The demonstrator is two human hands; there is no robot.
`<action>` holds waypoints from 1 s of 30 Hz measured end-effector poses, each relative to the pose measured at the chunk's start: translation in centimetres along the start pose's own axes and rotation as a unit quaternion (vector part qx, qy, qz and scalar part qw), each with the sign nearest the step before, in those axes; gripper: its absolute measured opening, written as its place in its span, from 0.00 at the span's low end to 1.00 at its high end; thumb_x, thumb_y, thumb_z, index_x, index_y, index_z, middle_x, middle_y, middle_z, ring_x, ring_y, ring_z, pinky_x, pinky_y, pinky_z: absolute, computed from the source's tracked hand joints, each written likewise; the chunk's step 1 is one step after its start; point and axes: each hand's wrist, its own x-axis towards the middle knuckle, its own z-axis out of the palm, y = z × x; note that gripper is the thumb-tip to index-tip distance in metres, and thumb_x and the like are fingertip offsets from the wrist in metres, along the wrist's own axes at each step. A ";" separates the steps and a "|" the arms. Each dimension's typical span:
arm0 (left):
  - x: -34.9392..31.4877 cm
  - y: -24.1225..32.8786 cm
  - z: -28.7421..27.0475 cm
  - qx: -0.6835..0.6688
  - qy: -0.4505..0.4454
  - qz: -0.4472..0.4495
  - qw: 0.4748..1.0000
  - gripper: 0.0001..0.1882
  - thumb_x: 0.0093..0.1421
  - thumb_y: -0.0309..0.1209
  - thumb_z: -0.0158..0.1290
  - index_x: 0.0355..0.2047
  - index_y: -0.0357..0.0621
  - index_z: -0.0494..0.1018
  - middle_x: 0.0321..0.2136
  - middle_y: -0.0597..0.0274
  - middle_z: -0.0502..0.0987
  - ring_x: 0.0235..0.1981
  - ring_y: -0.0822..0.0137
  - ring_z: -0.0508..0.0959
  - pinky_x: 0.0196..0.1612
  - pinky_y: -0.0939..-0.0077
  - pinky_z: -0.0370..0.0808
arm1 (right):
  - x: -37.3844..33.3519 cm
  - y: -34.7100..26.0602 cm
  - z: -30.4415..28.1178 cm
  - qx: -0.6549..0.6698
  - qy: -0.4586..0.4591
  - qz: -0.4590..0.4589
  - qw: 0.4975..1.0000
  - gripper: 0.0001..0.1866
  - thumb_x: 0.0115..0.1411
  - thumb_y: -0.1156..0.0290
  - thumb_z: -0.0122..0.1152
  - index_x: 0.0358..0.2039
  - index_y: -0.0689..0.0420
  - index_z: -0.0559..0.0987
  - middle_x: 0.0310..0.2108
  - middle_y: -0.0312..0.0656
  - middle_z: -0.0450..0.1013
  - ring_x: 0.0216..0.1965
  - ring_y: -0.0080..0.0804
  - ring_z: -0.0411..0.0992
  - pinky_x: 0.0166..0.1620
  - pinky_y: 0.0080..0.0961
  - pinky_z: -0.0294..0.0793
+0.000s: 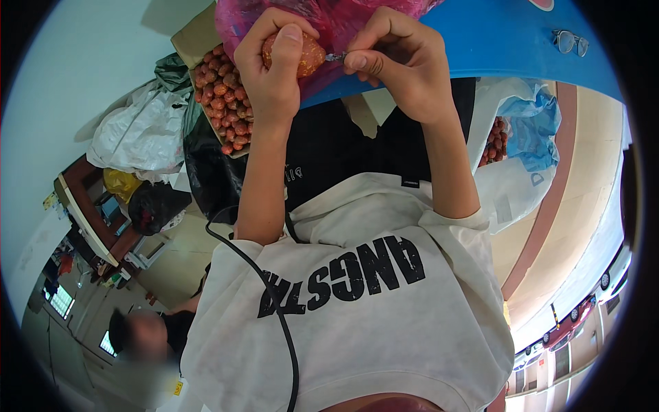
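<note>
My left hand (274,75) is closed around a speckled orange-red ball (312,56), its thumb lying across the top. From the ball's right side sticks out a small metal clasp or chain (334,58). The far end of that metal piece is pinched between the thumb and fingertips of my right hand (405,65); its exact shape is too small to make out. Both hands are above a crumpled pink plastic bag (237,20) at the edge of a blue table (480,44).
Left of my left arm, a cardboard box (192,36) holds many similar reddish balls (223,99). More lie in a white plastic bag (511,189) at right. Glasses (570,42) rest on the table. White (134,130) and black bags (158,206) stand left; another person (147,333) is behind.
</note>
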 end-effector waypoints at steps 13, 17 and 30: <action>-0.3 -0.1 1.0 0.030 0.001 0.021 0.999 0.14 0.58 0.33 0.41 0.24 0.37 0.73 0.20 0.67 0.69 0.20 0.78 0.60 0.25 0.85 0.55 | -0.3 0.0 -0.2 -0.007 0.009 0.016 1.000 0.05 0.55 0.76 0.66 0.28 0.57 0.77 0.25 0.38 0.72 0.22 0.24 0.65 0.29 0.13 0.67; -0.3 -0.1 1.2 0.042 0.002 0.028 0.999 0.14 0.58 0.33 0.41 0.24 0.38 0.73 0.19 0.67 0.69 0.21 0.78 0.59 0.26 0.85 0.55 | -0.3 0.0 -0.2 -0.014 0.014 0.023 1.000 0.05 0.55 0.76 0.66 0.28 0.57 0.77 0.25 0.38 0.72 0.22 0.24 0.65 0.29 0.13 0.67; -0.4 0.3 1.2 0.072 -0.007 0.016 0.997 0.14 0.57 0.34 0.42 0.24 0.39 0.74 0.20 0.67 0.70 0.21 0.77 0.61 0.27 0.84 0.57 | -0.4 0.4 0.2 -0.042 0.036 0.016 0.998 0.04 0.55 0.79 0.64 0.28 0.57 0.77 0.26 0.38 0.72 0.23 0.26 0.66 0.30 0.14 0.69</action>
